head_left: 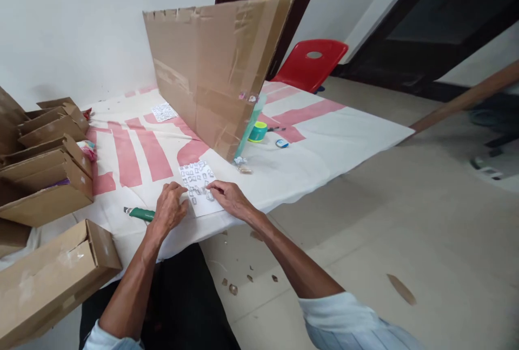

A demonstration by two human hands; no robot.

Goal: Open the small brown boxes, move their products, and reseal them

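Note:
A white sheet printed or covered with rows of small grey outlined shapes lies near the table's front edge. At its left edge, my left hand has curled fingers with the tips on the sheet. My right hand reaches in from the right, thumb and forefinger pinched together over the shapes. Whatever sits between those fingertips is too small to make out. Just left of my left hand, a green utility knife lies on the cloth, partly hidden by the wrist.
A large cardboard panel stands upright beyond the sheet. Beside it are a tape roll and a small blue-white round item. Cardboard boxes crowd the left. A red chair stands behind; scraps litter the floor.

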